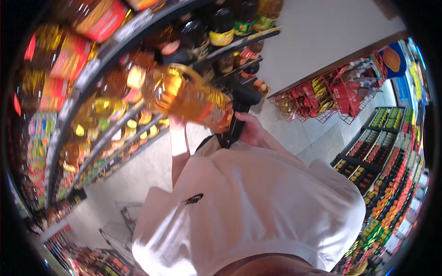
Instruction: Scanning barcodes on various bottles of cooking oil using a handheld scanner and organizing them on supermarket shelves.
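Note:
A large clear plastic bottle of golden cooking oil [191, 99] is held up in front of my chest, tilted, beside the shelf. My left hand [177, 125] is closed on it from below; the bottle hides most of those fingers. At the bottle's right end is a black handheld device [241, 103], shaped somewhat like a scanner; its exact kind is unclear. My right hand [251, 129] grips this device, with the thumb showing on its side. Whether the device touches the bottle I cannot tell.
Tiered shelving [99, 60] full of oil and dark sauce bottles curves along the left. Red wire baskets [338, 92] with packets hang by the white wall [313, 41]. Another stocked shelf [375, 152] stands at right. A metal cart frame [122, 225] is behind me at lower left.

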Demonstrator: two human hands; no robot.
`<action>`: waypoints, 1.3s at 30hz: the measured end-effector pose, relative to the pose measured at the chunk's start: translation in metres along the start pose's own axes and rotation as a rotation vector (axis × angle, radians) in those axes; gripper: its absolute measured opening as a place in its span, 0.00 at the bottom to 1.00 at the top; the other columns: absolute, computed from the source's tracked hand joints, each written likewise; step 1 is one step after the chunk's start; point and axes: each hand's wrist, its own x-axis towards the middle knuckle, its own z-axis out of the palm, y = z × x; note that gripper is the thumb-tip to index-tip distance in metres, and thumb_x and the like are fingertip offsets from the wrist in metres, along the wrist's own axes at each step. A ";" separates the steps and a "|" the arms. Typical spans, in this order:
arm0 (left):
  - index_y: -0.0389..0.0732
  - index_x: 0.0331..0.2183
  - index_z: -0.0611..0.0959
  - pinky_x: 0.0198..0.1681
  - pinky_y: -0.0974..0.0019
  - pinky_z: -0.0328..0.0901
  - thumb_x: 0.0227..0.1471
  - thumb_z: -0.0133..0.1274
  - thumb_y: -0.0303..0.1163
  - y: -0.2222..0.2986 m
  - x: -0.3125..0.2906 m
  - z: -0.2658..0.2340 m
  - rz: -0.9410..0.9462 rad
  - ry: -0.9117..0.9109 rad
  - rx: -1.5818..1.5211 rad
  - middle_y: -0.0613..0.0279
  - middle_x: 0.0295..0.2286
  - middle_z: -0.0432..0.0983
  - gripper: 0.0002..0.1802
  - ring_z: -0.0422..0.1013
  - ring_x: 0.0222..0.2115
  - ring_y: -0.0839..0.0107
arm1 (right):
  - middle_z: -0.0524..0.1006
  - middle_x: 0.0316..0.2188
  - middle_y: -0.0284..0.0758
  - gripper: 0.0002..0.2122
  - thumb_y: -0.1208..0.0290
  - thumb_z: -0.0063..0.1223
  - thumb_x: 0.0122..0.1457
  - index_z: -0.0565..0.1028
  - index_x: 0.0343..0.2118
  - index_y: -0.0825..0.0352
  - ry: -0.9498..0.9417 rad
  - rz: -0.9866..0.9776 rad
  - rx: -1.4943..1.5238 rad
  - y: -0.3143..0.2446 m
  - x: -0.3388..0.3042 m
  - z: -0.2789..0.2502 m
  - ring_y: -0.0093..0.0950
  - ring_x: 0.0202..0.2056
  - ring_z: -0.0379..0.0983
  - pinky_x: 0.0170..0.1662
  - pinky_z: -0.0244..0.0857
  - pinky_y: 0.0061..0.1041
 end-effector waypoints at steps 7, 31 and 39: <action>0.45 0.58 0.68 0.52 0.45 0.66 0.45 0.49 0.73 0.033 -0.090 -0.061 0.127 0.355 -0.158 0.57 0.52 0.70 0.50 0.68 0.51 0.55 | 0.75 0.48 0.39 0.22 0.69 0.58 0.58 0.67 0.54 0.68 0.248 -0.116 -0.665 0.050 -0.048 0.066 0.30 0.48 0.74 0.53 0.68 0.32; 0.38 0.58 0.67 0.58 0.46 0.61 0.47 0.55 0.64 0.013 -0.208 -0.161 -0.073 0.308 -0.189 0.50 0.54 0.69 0.48 0.67 0.53 0.52 | 0.78 0.27 0.40 0.16 0.68 0.59 0.55 0.74 0.41 0.73 0.467 0.039 -1.441 0.169 -0.158 0.093 0.25 0.31 0.72 0.37 0.66 0.29; 0.39 0.59 0.67 0.59 0.45 0.59 0.48 0.54 0.65 0.017 -0.202 -0.166 -0.083 0.304 -0.155 0.50 0.55 0.67 0.48 0.66 0.54 0.51 | 0.78 0.26 0.36 0.14 0.68 0.59 0.56 0.75 0.43 0.70 0.457 0.030 -1.321 0.173 -0.151 0.080 0.27 0.29 0.73 0.35 0.67 0.23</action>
